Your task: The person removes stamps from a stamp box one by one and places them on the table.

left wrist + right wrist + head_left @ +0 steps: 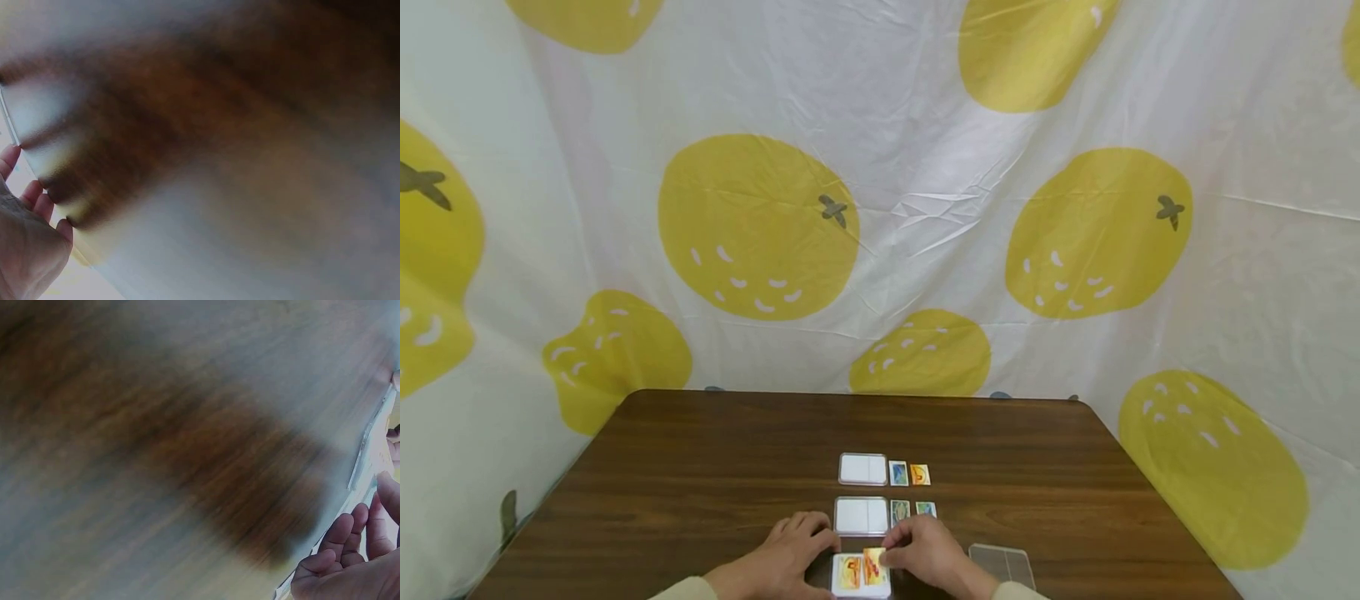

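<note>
At the table's near edge lies a white-backed case [842, 594] with an orange-yellow stamp-like picture card [850, 573] on its left half. A second orange-yellow card [872, 565] is over the right half, slightly tilted, its right edge pinched between the thumb and forefinger of my right hand [925, 550]. My left hand [782, 554] rests on the table at the case's left side, fingers spread and gently bent, thumb near the lower left corner. In the left wrist view, the left fingertips [44, 182] touch the tabletop. The right wrist view shows the right hand [356, 562], with the card itself unclear.
Two more clear cases with white inserts, a middle one [861, 517] and a far one [862, 469], lie beyond. Beside them are small picture cards: blue [898, 473], orange [920, 475], and two greenish ones [900, 511]. A transparent lid [1017, 567] lies right of my right wrist.
</note>
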Demonstrator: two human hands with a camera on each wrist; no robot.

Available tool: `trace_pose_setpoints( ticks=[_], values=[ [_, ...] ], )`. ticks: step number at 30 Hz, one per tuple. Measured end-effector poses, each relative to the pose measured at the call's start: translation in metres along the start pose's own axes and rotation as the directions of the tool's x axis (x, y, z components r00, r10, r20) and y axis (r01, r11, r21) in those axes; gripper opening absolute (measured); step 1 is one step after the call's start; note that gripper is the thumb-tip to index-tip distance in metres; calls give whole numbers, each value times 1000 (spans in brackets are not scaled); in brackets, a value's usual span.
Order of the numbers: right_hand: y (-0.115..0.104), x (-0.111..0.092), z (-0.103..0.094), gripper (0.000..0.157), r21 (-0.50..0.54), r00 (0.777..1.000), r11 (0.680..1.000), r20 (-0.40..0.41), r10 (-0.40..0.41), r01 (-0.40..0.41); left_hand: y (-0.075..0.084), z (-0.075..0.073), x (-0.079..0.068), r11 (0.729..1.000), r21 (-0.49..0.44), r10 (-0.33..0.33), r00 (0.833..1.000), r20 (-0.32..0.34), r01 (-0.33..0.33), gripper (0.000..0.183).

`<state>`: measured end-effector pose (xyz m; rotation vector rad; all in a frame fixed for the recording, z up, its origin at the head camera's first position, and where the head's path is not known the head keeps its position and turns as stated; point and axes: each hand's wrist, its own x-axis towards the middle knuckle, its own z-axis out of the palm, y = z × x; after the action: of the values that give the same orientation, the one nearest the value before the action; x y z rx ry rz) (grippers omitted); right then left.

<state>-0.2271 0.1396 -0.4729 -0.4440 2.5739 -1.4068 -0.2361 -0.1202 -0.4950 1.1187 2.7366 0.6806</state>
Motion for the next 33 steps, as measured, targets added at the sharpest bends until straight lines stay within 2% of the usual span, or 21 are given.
trace_pose_setpoints(
  ticks=[8, 16, 25, 30, 33],
  values=[
    [0, -1, -5, 9, 15, 1000, 1000, 1, 12, -12, -5, 3, 1, 1000, 9, 16, 1000, -8, -16, 47],
    [-1, -3, -13, 8, 68, 1000, 997, -3, 29, -29, -4, 2, 1, 1000, -3, -3, 1000, 11, 3, 46],
    [3, -5, -24, 8, 49, 998, 997, -14, 59, -58, -11, 8, 2, 999, -3, 36, 999, -14, -36, 46],
    [6, -7, -31, 8, 42, 996, 995, -7, 88, -88, -10, 5, 2, 1000, -8, 23, 1000, 5, -23, 46],
    [8, -9, -35, 9, 42, 997, 996, 5, 72, -73, -10, 5, 1, 1000, -6, 25, 1000, 0, -25, 46]
  ],
)
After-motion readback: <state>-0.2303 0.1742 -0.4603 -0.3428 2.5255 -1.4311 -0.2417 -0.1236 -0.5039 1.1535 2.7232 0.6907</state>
